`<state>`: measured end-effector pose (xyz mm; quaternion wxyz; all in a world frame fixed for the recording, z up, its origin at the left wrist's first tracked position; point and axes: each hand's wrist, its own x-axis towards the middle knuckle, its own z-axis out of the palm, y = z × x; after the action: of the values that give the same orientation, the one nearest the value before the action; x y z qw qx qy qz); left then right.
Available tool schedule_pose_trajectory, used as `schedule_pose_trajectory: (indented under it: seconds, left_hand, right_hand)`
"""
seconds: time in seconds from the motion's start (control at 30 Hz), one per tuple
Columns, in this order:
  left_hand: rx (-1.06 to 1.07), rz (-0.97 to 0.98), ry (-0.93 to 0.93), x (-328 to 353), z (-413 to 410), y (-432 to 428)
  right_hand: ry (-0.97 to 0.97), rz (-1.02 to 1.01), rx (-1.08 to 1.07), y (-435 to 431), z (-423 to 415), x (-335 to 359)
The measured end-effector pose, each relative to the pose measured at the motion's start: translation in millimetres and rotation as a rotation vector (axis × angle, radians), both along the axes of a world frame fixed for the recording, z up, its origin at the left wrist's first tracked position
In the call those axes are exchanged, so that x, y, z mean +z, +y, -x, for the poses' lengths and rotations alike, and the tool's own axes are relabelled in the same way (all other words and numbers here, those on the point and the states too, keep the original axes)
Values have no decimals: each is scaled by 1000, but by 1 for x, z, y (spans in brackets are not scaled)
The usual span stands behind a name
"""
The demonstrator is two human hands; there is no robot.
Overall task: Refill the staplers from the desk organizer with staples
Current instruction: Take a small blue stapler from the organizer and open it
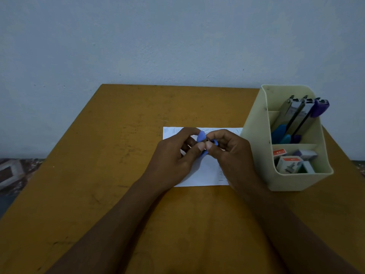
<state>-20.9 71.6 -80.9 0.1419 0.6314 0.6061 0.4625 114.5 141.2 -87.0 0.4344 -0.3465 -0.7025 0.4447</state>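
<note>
Left hand (173, 155) and right hand (231, 153) fingers clamped on small blue stapler (202, 136) above paper sheet (205, 175), counter (118, 155) centre. Desk organizer (286, 180) at right edge.

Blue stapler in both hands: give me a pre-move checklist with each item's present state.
1. Blue stapler gripped by left hand and right hand: ok.
2. Work held over white paper: ok.
3. Stapler magazine open: cannot tell, fingers cover it.
4. Staple strip in hand: cannot tell.
5. Staple boxes in organizer's front compartment: ok.
6. Other staplers upright in rear compartment: ok.
</note>
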Motion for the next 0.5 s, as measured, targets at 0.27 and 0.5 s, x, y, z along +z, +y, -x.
schedule_pose_trajectory:
  seconds: [0.27,0.5]
  left_hand:
    - [4,-57,121,1,4,0]
    - [22,-38,173,-2,2,1]
  right_hand:
    - [-83,-89,0,-3,3,-2]
    - [-77,-91,-19,-6,6,-2]
